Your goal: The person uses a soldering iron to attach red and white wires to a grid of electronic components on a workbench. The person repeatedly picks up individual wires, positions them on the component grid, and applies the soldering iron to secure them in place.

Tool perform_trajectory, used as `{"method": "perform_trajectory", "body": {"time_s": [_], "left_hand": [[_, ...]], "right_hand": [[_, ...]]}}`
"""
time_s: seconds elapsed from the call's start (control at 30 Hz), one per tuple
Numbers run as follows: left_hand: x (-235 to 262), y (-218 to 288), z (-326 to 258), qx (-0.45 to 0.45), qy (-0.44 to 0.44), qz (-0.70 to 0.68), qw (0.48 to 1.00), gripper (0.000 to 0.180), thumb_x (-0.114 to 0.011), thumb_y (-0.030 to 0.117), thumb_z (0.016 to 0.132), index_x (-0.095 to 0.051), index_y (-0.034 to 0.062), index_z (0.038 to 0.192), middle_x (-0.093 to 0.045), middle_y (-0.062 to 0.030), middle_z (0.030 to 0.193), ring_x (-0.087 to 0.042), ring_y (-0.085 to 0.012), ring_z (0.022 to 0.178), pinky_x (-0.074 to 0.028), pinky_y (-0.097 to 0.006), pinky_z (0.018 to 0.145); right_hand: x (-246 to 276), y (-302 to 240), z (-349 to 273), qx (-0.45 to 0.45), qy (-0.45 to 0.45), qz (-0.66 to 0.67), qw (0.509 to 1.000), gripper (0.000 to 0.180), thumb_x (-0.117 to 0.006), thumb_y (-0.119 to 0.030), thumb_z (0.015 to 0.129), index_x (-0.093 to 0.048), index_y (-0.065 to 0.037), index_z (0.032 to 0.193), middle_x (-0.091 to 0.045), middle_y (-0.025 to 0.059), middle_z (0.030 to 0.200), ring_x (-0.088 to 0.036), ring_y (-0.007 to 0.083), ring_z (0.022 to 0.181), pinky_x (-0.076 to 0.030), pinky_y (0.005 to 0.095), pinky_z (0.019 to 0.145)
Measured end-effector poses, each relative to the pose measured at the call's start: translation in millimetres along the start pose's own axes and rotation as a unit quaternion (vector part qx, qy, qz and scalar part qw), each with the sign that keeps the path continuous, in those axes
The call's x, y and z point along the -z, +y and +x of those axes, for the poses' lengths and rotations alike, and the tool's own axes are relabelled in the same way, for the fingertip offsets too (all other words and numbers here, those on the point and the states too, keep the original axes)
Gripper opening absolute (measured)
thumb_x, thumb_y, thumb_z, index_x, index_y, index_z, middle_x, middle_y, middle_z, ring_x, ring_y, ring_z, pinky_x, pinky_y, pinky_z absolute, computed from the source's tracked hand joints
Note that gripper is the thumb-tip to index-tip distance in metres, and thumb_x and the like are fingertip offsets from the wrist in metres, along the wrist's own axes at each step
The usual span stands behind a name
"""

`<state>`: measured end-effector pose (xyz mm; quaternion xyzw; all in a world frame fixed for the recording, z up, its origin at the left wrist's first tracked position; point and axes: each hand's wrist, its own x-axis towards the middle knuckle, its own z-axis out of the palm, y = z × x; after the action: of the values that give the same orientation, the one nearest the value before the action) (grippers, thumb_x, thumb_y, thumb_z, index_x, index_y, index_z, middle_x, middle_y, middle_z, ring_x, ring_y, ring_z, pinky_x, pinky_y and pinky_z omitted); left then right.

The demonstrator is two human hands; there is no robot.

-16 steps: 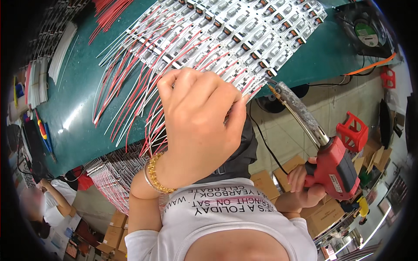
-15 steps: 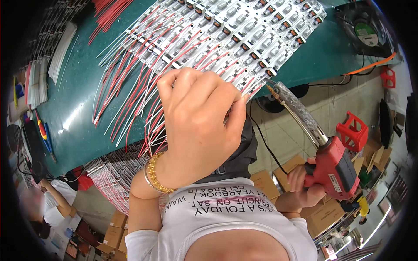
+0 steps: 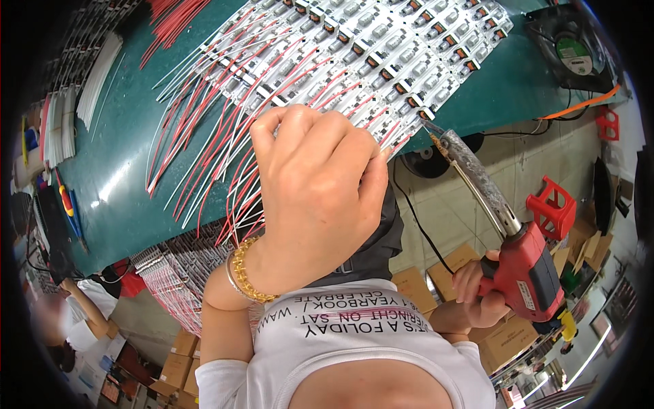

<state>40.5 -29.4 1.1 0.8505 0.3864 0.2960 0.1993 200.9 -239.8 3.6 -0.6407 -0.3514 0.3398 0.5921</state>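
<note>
A panel of small circuit boards [image 3: 381, 51], white with black-and-orange parts, lies on the green table. Red and white wires [image 3: 197, 150] trail from its near-left edge. My left hand [image 3: 317, 187] is closed over that near edge; its thumb and forefinger pinch together where thin wires run in under them, though the fingertips are partly hidden. In my right hand [image 3: 480, 290] is a red-and-black soldering gun [image 3: 528, 273], gripped by its handle. Its long barrel points up and left, and the tip reaches the panel's near-right corner, just right of my left hand.
Beneath the table's near edge hang more wired boards [image 3: 180, 276]. Red wires [image 3: 170, 27] and white wire bundles [image 3: 99, 82] lie left, beside a screwdriver [image 3: 66, 201]. A fan [image 3: 572, 51] stands at the far right. Cardboard boxes [image 3: 511, 341] and a red stool [image 3: 550, 208] are on the floor.
The soldering gun and my right hand have shifted slightly right and down, drawing the tip a little away. My left hand has moved very slightly right and keeps its pinch.
</note>
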Motion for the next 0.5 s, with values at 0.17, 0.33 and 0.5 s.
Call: {"method": "perform_trajectory", "body": {"time_s": [0.17, 0.33, 0.5], "left_hand": [[-1.3, 0.7, 0.0, -0.003, 0.001, 0.000, 1.000, 0.015, -0.072, 0.003, 0.065, -0.058, 0.0092, 0.065, -0.053, -0.0014, 0.066, -0.049, -0.0211, 0.069, -0.032, -0.033, 0.074], [3.9, 0.7, -1.2, 0.002, 0.006, -0.017, 1.000, 0.014, -0.072, 0.002, 0.066, -0.059, 0.0058, 0.066, -0.059, -0.0037, 0.073, -0.053, -0.0224, 0.077, -0.037, -0.035, 0.076], [30.6, -23.8, 35.1, -0.082, 0.037, -0.002, 0.996, 0.008, -0.066, 0.002, 0.072, -0.058, -0.0006, 0.072, -0.065, -0.0105, 0.091, -0.059, -0.0279, 0.087, -0.043, -0.038, 0.080]], "right_hand": [[-14.3, -2.2, 4.1, -0.004, 0.015, -0.008, 1.000, 0.075, -0.053, -0.053, 0.085, -0.037, 0.009, 0.123, -0.042, -0.0006, 0.045, -0.040, 0.0107, 0.036, -0.037, 0.0248, 0.040], [-10.0, 3.8, 13.9, -0.001, -0.005, 0.075, 0.997, 0.074, -0.053, -0.052, 0.086, -0.036, 0.010, 0.124, -0.042, -0.0012, 0.046, -0.041, 0.0106, 0.036, -0.038, 0.0247, 0.041], [-5.6, 8.3, 22.4, 0.031, -0.020, 0.145, 0.989, 0.069, -0.048, -0.048, 0.090, -0.033, 0.008, 0.127, -0.042, -0.0013, 0.050, -0.040, 0.0100, 0.037, -0.039, 0.0253, 0.041]]}}
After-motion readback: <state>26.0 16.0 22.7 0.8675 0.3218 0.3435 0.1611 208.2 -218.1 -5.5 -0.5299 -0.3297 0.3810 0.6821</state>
